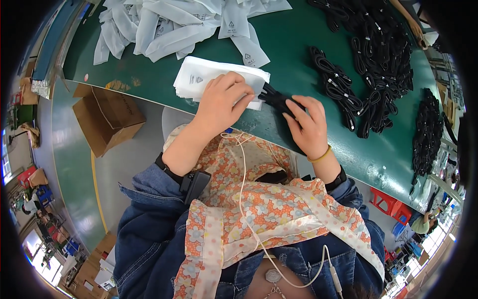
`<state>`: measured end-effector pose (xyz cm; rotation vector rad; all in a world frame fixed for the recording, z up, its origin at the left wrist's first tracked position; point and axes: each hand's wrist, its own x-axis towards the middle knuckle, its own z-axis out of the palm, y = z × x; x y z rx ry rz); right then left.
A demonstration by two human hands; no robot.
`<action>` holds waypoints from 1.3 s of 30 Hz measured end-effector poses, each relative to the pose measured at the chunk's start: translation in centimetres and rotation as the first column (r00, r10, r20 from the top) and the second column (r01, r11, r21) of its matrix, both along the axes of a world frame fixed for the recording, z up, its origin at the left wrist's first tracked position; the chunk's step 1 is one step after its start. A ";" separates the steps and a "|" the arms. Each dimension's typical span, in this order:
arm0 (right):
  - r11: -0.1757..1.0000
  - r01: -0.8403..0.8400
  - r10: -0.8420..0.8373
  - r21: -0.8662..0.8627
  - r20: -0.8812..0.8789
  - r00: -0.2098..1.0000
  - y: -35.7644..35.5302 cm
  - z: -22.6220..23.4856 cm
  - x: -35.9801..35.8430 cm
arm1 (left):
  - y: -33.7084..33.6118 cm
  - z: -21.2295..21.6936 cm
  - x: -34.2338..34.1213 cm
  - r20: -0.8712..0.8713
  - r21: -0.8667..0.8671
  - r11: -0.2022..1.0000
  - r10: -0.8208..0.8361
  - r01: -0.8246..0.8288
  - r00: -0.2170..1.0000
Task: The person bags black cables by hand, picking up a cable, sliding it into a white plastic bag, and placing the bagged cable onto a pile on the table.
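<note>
A stack of flat, whitish plastic bags (191, 74) lies near the front edge of the green table. My left hand (221, 102) rests on it with fingers bent, pinching the top bag near its right end. My right hand (309, 124) is closed round a coiled black cable (278, 99). The cable's left end meets the bag's right end beside my left thumb; how far it reaches into the bag I cannot tell.
Filled whitish bags (174, 30) are heaped at the back left. Many coiled black cables (371, 74) lie on the green table (294, 55) to the right. An open cardboard box (107, 119) stands below the table's left edge. At the far right, another person's arm (411, 22) shows.
</note>
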<state>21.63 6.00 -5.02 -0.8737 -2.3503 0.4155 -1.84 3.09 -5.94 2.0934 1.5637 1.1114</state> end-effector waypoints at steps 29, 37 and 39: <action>0.985 0.008 -0.038 -0.171 -0.176 0.984 -0.2 0.2 -0.7 | -0.4 1.5 1.0 0.060 -0.059 0.997 -0.041 0.045 0.997; 0.986 0.041 -0.054 -0.160 -0.078 0.995 -0.6 -0.9 -1.0 | -1.3 0.2 1.2 -0.079 -0.017 1.000 -0.001 -0.001 0.997; 0.986 0.022 -0.040 -0.167 -0.107 0.993 -0.8 -0.6 -0.8 | -1.3 1.0 1.4 -0.091 0.058 0.998 -0.028 0.033 0.995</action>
